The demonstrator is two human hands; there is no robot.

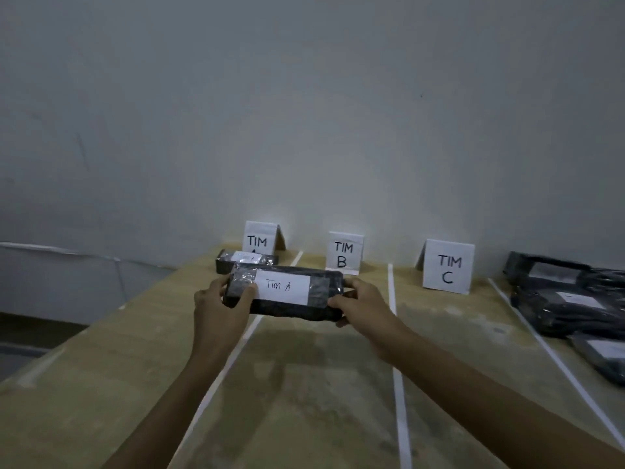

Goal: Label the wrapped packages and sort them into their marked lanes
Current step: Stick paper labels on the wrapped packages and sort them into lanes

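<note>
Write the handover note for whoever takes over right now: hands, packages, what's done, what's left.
Hands: left hand and right hand each grip an end of the black wrapped package, label reading "Tim A", held over the tape line beside lane A.
Done: one labelled package lies before the TIM A sign.
No package shows before the TIM B sign or TIM C sign.
Left: set the held one in lane A, then sort the pile of wrapped packages at far right; their labels are unreadable.

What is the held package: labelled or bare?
Labelled: the package carries a white slip reading Tim A on its top face.
</note>
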